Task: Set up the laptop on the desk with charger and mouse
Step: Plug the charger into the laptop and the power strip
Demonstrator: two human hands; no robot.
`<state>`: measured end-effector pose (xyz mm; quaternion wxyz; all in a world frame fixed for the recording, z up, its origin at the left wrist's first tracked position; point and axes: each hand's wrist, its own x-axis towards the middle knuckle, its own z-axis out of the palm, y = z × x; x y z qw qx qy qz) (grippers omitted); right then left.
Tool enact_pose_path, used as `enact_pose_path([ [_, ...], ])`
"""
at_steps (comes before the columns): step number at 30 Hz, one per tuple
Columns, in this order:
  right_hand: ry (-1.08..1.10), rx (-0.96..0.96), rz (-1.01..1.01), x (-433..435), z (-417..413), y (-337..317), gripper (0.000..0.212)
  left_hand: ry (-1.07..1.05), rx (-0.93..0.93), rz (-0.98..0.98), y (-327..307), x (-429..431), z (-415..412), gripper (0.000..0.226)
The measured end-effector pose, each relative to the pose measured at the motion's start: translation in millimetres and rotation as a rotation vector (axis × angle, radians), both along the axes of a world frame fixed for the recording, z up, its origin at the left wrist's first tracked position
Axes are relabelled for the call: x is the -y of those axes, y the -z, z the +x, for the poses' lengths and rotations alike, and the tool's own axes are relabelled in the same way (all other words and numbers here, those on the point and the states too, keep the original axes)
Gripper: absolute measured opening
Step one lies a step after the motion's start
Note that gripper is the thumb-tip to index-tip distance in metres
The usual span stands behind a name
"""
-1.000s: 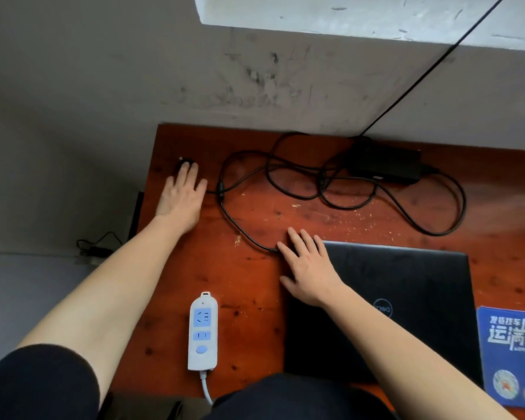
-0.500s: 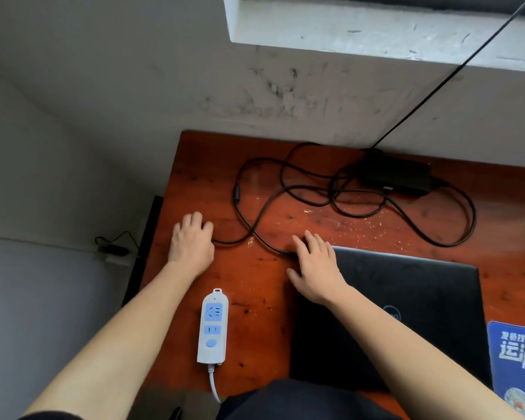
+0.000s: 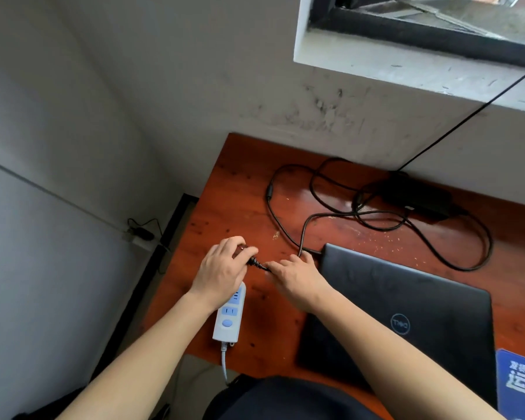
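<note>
A closed black laptop [image 3: 412,301] lies on the red-brown desk [image 3: 237,183]. Behind it sits the black charger brick [image 3: 419,197] with its cable [image 3: 285,225] looped over the desk. My left hand [image 3: 222,269] grips the black plug [image 3: 253,262] at the cable's end, just above the far end of a white power strip [image 3: 229,318]. My right hand [image 3: 297,275] pinches the cable right beside the plug, at the laptop's near left corner. No mouse is in view.
A blue mouse pad [image 3: 520,386] lies at the desk's right front edge. A thin black wire [image 3: 467,116] runs from the charger up to the window sill [image 3: 406,71]. Left of the desk, a small device with a cord [image 3: 140,233] sits by the wall.
My left hand has drawn the plug from the desk's far left corner back to the power strip. My right hand has left the laptop lid and taken the cable next to the plug.
</note>
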<state>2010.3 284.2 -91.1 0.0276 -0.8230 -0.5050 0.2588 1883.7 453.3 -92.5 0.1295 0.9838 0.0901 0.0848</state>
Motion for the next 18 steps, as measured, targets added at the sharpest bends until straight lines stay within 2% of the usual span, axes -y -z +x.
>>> enact_pose_path([
  [3, 0.023, 0.123, 0.006, 9, 1, -7, 0.031, -0.293, -0.110, -0.205, -1, 10, -8, 0.072],
  [5, 0.016, 0.187, -0.005, 19, 1, -7, 0.026, -0.512, -0.346, -0.317, 6, 16, -15, 0.091],
  [7, 0.031, 0.104, -0.033, 29, -2, -8, 0.026, -0.618, -0.612, -0.386, 14, 21, -25, 0.121],
  [9, 0.102, -0.018, -0.061, 37, -7, -9, 0.027, -0.637, -0.775, -0.416, 19, 28, -38, 0.138],
  [11, 0.197, -0.128, -0.073, 43, -13, -6, 0.026, -0.626, -0.818, -0.376, 27, 35, -49, 0.128],
  [14, 0.429, -0.398, -0.003, 46, -22, -4, 0.032, -0.657, -0.756, -0.334, 32, 43, -57, 0.085],
  [16, 0.596, -0.545, 0.070, 44, -25, -7, 0.048, -0.694, -0.705, -0.381, 28, 45, -58, 0.075],
  [18, 0.645, -0.630, 0.145, 43, -25, -10, 0.058, -0.719, -0.609, -0.439, 23, 46, -59, 0.071],
])
